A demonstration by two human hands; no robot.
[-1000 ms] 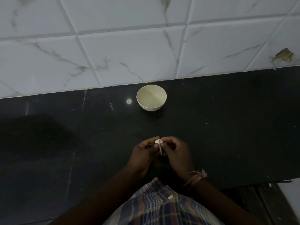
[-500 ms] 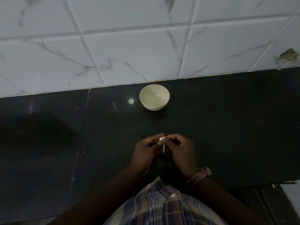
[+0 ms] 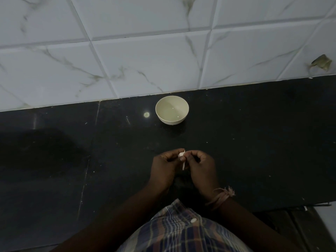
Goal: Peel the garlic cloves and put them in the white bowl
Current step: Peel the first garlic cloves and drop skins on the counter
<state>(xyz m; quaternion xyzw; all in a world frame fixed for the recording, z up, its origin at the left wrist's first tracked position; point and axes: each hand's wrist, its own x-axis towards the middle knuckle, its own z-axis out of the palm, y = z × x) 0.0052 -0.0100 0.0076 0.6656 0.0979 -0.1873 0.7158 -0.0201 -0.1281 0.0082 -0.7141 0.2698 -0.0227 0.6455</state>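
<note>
Two hands meet over the near part of the black desk [image 3: 254,146], just beyond a plaid shirt [image 3: 181,231] with a pale button at the bottom edge of the view; a frayed pinkish thread band [image 3: 221,196] is tied round the right wrist. Left hand [image 3: 163,168] has its fingers curled, fingertips pinching a small pale garlic clove [image 3: 181,154]; right hand [image 3: 201,166] is curled too, thumb and forefinger pinching at the same clove from the other side, so the clove sits between the two sets of fingertips, held above the desk; a thin white strip of skin [image 3: 183,165] hangs down from it between the hands. How much of the clove is bare cannot be told; it is too small and mostly hidden by the fingers.

Farther out, the desk shows a few pale specks and a round bright reflection [image 3: 146,114]; just right of that spot stands the white bowl [image 3: 172,110], upright, well apart from the hands, close to the wall, nothing lying between bowl and hands; no clove is visible inside it. Behind rises a white marble-veined tiled wall [image 3: 145,60]; at its far right a crumpled greenish-brown scrap [image 3: 321,62] clings to a tile just above the desk line.
</note>
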